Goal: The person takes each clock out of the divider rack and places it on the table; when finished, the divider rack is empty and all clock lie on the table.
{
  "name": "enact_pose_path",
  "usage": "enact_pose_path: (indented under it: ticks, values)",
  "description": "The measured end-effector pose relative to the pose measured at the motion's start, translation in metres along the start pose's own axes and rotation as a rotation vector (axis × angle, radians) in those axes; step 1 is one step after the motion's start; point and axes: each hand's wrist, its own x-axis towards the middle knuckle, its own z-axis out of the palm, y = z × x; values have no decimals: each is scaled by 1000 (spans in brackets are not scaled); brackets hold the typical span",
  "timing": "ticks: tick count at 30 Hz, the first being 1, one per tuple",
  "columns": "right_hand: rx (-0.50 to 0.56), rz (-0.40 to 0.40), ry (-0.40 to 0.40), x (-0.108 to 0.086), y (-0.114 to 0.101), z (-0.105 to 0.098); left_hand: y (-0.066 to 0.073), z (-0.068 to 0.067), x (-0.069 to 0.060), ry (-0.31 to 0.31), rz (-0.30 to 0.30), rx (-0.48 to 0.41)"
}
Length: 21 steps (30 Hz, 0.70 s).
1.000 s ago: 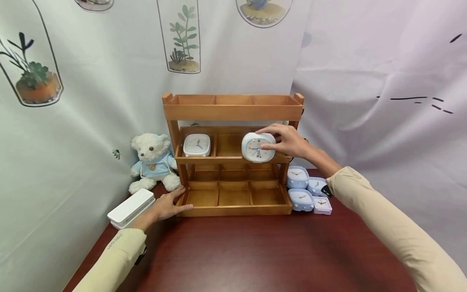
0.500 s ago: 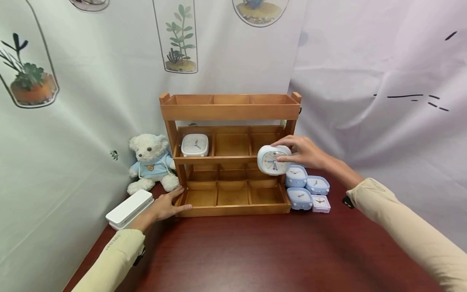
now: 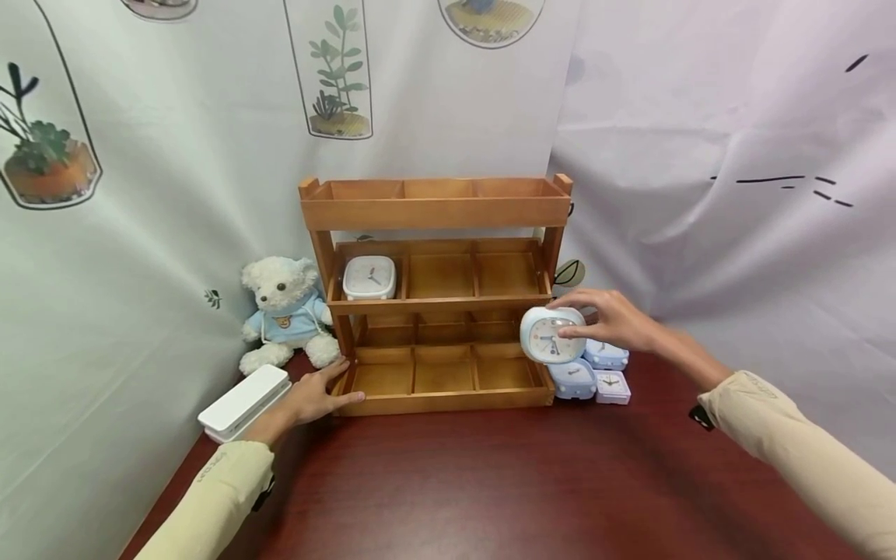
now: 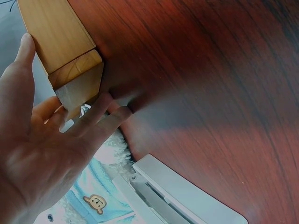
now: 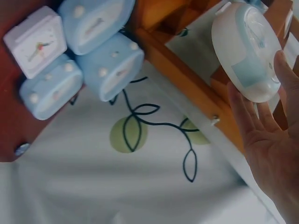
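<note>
- Desk (image 3: pixel 434 482): dark reddish-brown top with streaky wood grain, running beneath everything.
- Wooden rack (image 3: pixel 434 211): stands upright toward the back of the desk, its tiers divided into compartments; the middle tier carries a white clock (image 3: pixel 369 278) in its left compartment.
- Teddy bear (image 3: pixel 285 319): white, blue-hooded, sitting just left of the rack.
- Long white object (image 3: pixel 243 398): lies in front of the bear.
- Light-blue clocks (image 3: pixel 574 379): three, clustered by the rack's right end.
- Pale square clock (image 3: pixel 612 387): just beside them.
</note>
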Motion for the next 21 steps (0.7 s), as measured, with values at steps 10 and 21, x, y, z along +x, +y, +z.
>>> enact_pose_path:
  ticks: [10,21]
  values:
    - [53,81,-12,-43,8,17,0,2,0,1,-3,10]
    - [68,131,-28,-84,18,36,-4,4,3,7,4,18]
